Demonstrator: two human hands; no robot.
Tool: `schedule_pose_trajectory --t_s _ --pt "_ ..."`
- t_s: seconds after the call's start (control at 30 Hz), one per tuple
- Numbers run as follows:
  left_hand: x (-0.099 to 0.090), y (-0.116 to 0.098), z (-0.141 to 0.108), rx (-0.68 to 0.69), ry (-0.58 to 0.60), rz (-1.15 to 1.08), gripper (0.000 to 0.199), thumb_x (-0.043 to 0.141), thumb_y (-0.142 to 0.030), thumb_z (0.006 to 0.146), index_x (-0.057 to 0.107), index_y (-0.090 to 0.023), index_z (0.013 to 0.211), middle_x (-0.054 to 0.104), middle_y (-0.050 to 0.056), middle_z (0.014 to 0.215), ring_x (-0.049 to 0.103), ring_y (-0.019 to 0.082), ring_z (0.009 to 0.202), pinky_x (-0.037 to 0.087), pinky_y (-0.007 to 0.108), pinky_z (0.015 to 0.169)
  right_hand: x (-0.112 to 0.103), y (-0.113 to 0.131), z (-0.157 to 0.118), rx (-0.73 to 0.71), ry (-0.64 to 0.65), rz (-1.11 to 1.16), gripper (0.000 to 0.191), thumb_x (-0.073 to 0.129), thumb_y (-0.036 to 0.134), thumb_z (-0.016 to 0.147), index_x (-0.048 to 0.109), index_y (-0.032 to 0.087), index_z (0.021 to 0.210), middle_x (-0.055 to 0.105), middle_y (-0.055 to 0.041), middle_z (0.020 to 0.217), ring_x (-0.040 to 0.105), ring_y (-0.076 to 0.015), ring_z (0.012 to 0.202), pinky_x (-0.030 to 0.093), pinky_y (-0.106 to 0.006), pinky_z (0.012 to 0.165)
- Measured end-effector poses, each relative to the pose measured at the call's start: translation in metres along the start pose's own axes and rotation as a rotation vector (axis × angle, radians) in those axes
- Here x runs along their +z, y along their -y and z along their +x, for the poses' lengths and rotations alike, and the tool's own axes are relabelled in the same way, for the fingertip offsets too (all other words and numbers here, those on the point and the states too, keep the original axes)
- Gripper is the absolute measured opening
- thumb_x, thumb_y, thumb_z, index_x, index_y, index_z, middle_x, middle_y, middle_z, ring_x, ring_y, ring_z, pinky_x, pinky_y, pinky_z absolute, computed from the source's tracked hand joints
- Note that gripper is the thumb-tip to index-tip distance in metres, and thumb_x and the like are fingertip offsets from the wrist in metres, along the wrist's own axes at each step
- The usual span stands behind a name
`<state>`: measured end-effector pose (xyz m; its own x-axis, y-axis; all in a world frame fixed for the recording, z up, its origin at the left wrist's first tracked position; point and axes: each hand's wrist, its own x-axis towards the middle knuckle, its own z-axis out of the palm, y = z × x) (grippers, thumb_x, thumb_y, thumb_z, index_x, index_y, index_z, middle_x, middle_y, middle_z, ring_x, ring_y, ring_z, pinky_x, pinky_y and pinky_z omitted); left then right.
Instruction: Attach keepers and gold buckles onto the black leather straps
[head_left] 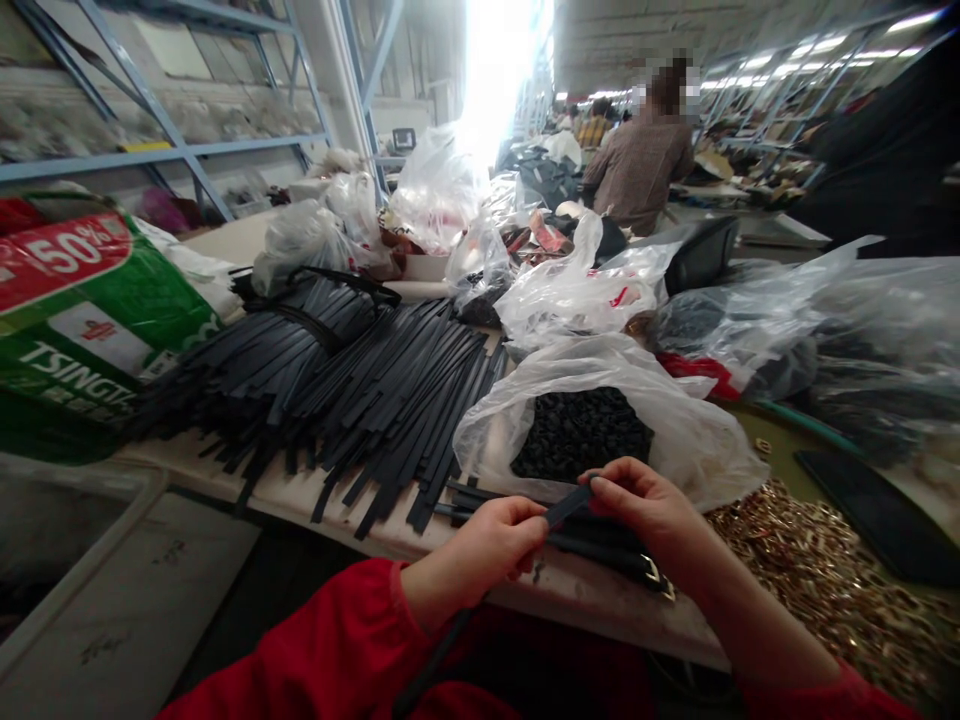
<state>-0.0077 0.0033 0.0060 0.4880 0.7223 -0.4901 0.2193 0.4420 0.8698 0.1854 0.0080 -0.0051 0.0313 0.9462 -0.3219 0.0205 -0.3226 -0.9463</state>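
Observation:
A dark flat strap (568, 507) is stretched between my hands, its long end hanging down below my left hand. My left hand (501, 540) is closed on the strap. The fingertips of my right hand (634, 497) pinch the strap's upper end. Under my hands, a few dark straps (600, 553) lie at the table edge, with gold-coloured buckles (658, 577) at their right end. Just behind my hands, an open clear plastic bag (697, 440) holds many small black pieces (585, 430).
Piles of dark straps (405, 400) cover the table's left part. A green bag (90, 330) stands far left. Gold-coloured metal parts (817, 570) are heaped on the right. Plastic bags (577, 290) lie behind; a person (645, 165) is farther back.

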Motion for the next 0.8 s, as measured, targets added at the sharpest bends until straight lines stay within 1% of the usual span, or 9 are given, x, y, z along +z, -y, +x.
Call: schedule_pose_trajectory --t_s 0.07,0.13,0.2,0.27,0.37,0.47,0.57,0.7,0.8 --pt "0.003 -0.001 -0.003 -0.006 -0.008 0.01 0.025 0.044 -0.025 0.074 0.058 -0.011 0.09 0.043 -0.007 0.056 0.038 0.004 0.042 0.027 0.016 0.039 0.0 -0.005 -0.008 0.021 0.002 0.062 0.03 0.07 0.043 0.061 0.054 0.018 0.068 0.061 0.0041 0.065 0.053 -0.008 0.058 0.043 -0.021 0.059" --pt "0.006 -0.001 -0.007 -0.025 -0.011 0.012 0.024 0.043 -0.021 0.072 0.057 -0.012 0.089 0.045 -0.006 0.056 0.041 0.004 0.041 0.029 0.016 0.039 0.0 -0.012 -0.013 0.035 -0.005 0.103 0.029 0.07 0.042 0.062 0.053 0.018 0.065 0.058 0.0053 0.062 0.052 -0.0067 0.056 0.042 -0.019 0.057" --pt "0.008 -0.002 -0.011 -0.048 -0.007 0.008 0.024 0.042 -0.018 0.071 0.056 -0.012 0.088 0.047 -0.006 0.057 0.043 0.004 0.041 0.031 0.015 0.039 0.0 -0.016 -0.016 0.057 -0.019 0.147 0.028 0.07 0.041 0.063 0.055 0.019 0.067 0.059 0.0054 0.064 0.054 -0.0063 0.058 0.045 -0.018 0.058" --pt "0.009 -0.002 -0.013 -0.062 0.005 0.002 0.023 0.041 -0.017 0.069 0.056 -0.012 0.087 0.049 -0.005 0.06 0.044 0.004 0.04 0.032 0.014 0.038 0.001 -0.018 -0.02 0.083 -0.043 0.199 0.027 0.072 0.039 0.062 0.057 0.02 0.072 0.06 0.0056 0.068 0.057 -0.0064 0.06 0.047 -0.018 0.061" --pt "0.01 0.0 -0.013 -0.066 0.027 -0.004 0.021 0.041 -0.018 0.068 0.054 -0.013 0.084 0.052 -0.004 0.064 0.045 0.003 0.039 0.033 0.014 0.036 0.005 -0.017 -0.026 0.112 -0.082 0.261 0.032 0.075 0.036 0.059 0.06 0.022 0.083 0.064 0.0044 0.074 0.061 -0.0075 0.064 0.05 -0.019 0.064" --pt "0.011 0.003 -0.013 -0.085 0.044 -0.056 0.022 0.043 -0.019 0.066 0.053 -0.013 0.084 0.054 -0.003 0.068 0.047 0.004 0.04 0.033 0.014 0.035 0.008 -0.018 -0.03 0.156 -0.085 0.306 0.035 0.075 0.035 0.057 0.063 0.02 0.087 0.067 0.0011 0.079 0.063 -0.0095 0.066 0.052 -0.021 0.066" --pt "0.01 0.005 -0.013 -0.121 0.082 -0.144 0.022 0.046 -0.022 0.065 0.053 -0.013 0.084 0.056 -0.002 0.07 0.048 0.004 0.041 0.033 0.014 0.035 0.009 -0.023 -0.031 0.178 -0.058 0.33 0.032 0.076 0.034 0.056 0.063 0.019 0.081 0.068 -0.0003 0.077 0.062 -0.0114 0.068 0.052 -0.024 0.066" --pt "0.008 0.006 -0.013 -0.174 0.139 -0.23 0.02 0.05 -0.023 0.065 0.055 -0.013 0.082 0.056 -0.001 0.068 0.046 0.003 0.04 0.034 0.014 0.035 0.009 -0.032 -0.031 0.175 -0.005 0.299 0.027 0.075 0.034 0.058 0.059 0.017 0.073 0.065 0.0006 0.068 0.06 -0.0118 0.065 0.048 -0.024 0.062" --pt "0.007 0.004 -0.012 -0.2 0.146 -0.285 0.02 0.051 -0.021 0.065 0.055 -0.013 0.083 0.057 -0.001 0.068 0.047 0.003 0.041 0.033 0.014 0.034 0.008 -0.035 -0.03 0.155 -0.025 0.266 0.029 0.075 0.037 0.058 0.058 0.017 0.071 0.062 0.0028 0.063 0.056 -0.01 0.06 0.045 -0.022 0.058"
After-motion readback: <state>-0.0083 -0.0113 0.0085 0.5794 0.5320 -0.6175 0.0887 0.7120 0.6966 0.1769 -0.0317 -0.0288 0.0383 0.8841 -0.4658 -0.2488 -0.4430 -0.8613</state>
